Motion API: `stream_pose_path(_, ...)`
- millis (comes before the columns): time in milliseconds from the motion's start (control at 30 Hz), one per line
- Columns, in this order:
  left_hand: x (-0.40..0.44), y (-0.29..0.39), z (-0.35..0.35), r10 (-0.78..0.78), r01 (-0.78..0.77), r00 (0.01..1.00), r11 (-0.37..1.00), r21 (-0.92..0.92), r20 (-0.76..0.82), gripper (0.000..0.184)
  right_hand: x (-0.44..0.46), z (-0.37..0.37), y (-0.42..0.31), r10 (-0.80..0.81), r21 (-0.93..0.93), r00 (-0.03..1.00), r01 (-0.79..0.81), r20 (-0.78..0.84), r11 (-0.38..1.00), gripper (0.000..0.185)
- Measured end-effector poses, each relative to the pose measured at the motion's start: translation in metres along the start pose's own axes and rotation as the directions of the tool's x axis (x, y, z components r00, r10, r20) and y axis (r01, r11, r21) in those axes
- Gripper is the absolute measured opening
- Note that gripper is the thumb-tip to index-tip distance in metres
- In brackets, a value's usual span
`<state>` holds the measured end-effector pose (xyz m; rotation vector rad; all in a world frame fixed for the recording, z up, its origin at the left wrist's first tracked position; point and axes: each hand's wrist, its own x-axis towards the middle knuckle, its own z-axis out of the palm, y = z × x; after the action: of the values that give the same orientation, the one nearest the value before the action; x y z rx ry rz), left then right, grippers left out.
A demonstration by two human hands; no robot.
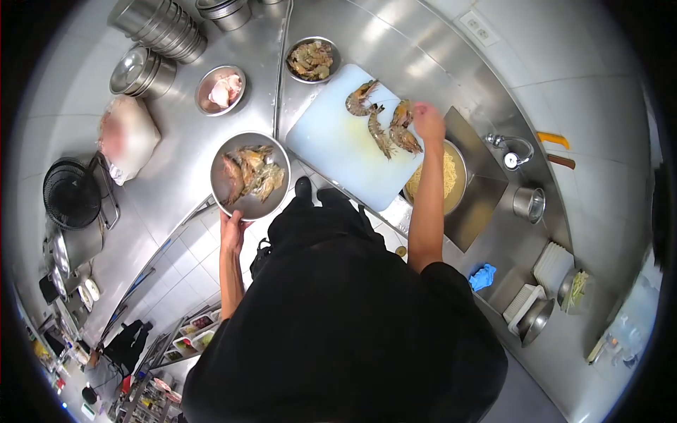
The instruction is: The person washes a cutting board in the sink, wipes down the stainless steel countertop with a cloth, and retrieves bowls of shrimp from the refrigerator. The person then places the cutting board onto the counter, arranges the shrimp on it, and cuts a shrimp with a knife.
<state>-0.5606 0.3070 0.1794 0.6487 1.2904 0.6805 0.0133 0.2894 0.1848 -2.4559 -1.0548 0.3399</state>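
My left hand [235, 229] grips the near rim of a round metal bowl [220, 180], tilted toward me, with several raw shrimp [252, 176] inside. On the right, my right hand [428, 121] is over the far right edge of a light blue cutting board [328, 141]. Its fingers are curled and slightly blurred, right beside a striped shrimp [403, 113]; whatever they pinch is hidden. More whole shrimp lie on the board, one [360, 99] curled at the far edge and another [379, 134] near the middle.
Behind the board stands another bowl of shrimp [310, 60]. A bowl of pale meat [224, 92] sits on the left counter near stacked metal pots [159, 32]. Noodles [444, 176] fill a bowl under my right forearm. A faucet [513, 158] and blue cloth [482, 277] are right.
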Motion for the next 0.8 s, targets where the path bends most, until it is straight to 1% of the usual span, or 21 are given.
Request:
stream_pose_path(67,-0.008,-0.002,-0.012,0.0,0.0,1.0,1.0,-0.02,0.0,0.06,0.007,-0.008,0.003,0.088,-0.131,0.994,-0.096,-0.068,0.987,0.024)
stream_pose_path(167,-0.015,0.004,-0.022,-0.002,0.001,1.0,0.999,-0.047,-0.021,0.062,0.018,0.014,-0.027,-0.124,0.028,0.989,0.122,0.081,0.992,0.025)
stream_pose_path(233,-0.01,0.002,-0.028,-0.015,0.014,0.999,1.0,-0.018,-0.035,0.063,0.015,0.036,-0.087,-0.328,0.092,0.943,0.323,0.05,0.942,0.022)
stream_pose_path(267,-0.007,0.001,-0.031,-0.022,0.022,0.999,1.0,0.0,-0.045,0.064,0.016,0.055,-0.122,-0.321,0.02,0.946,0.32,0.039,0.947,0.022)
stream_pose_path(300,-0.001,-0.001,-0.034,0.0,0.0,1.0,1.0,0.007,-0.023,0.065,0.021,0.075,-0.147,-0.313,-0.048,0.949,0.314,0.03,0.948,0.024)
stream_pose_path(333,0.001,0.003,-0.032,-0.007,0.007,1.0,1.0,0.025,-0.008,0.065,0.041,0.099,-0.15,-0.161,-0.01,0.986,0.161,0.041,0.987,0.026)
stream_pose_path(367,0.003,0.004,-0.03,0.0,0.0,1.0,1.0,0.023,-0.001,0.064,0.067,0.132,-0.149,-0.014,0.027,0.998,0.012,0.064,1.0,0.03)
stream_pose_path(400,0.008,0.001,-0.032,0.006,-0.006,1.0,1.0,0.03,0.006,0.064,0.076,0.158,-0.153,0.129,0.059,0.986,-0.135,0.102,0.989,0.034)
stream_pose_path(433,0.005,0.011,-0.027,-0.004,0.004,1.0,0.999,0.038,0.006,0.065,0.073,0.161,-0.164,0.199,0.223,0.961,-0.24,0.193,0.945,0.035)
stream_pose_path(467,0.004,0.017,-0.02,-0.031,0.031,0.999,0.999,0.009,0.01,0.066,0.077,0.163,-0.17,0.252,0.364,0.922,-0.352,0.294,0.862,0.037)
stream_pose_path(500,0.005,0.019,-0.017,-0.014,0.015,0.999,0.999,-0.031,0.033,0.067,0.094,0.196,-0.159,0.334,0.496,0.851,-0.512,0.406,0.702,0.031)
stream_pose_path(533,0.007,0.022,-0.014,-0.005,0.008,0.999,0.998,-0.061,0.045,0.067,0.091,0.202,-0.165,0.35,0.582,0.862,-0.505,0.366,0.637,0.031)
stream_pose_path(567,0.012,0.021,-0.015,-0.011,0.014,0.998,0.998,-0.064,0.055,0.067,0.087,0.208,-0.173,0.366,0.663,0.872,-0.486,0.325,0.57,0.037)
stream_pose_path(600,0.016,0.017,-0.016,-0.019,0.023,0.997,0.998,-0.066,0.069,0.067,0.089,0.214,-0.17,0.308,0.678,0.899,-0.436,0.31,0.591,0.041)
stream_pose_path(633,0.023,0.015,-0.017,-0.023,0.03,0.995,0.996,-0.078,0.099,0.071,0.091,0.221,-0.168,0.317,0.683,0.911,-0.408,0.263,0.606,0.04)
stream_pose_path(700,0.034,0.009,-0.022,-0.036,0.052,0.986,0.994,-0.096,0.163,0.08,0.064,0.194,-0.186,0.341,0.688,0.925,-0.356,0.165,0.633,0.037)
stream_pose_path(800,0.043,0.008,-0.017,-0.04,0.054,0.974,0.997,-0.056,0.224,0.079,0.031,0.172,-0.17,0.216,0.655,0.967,-0.25,0.133,0.713,0.042)
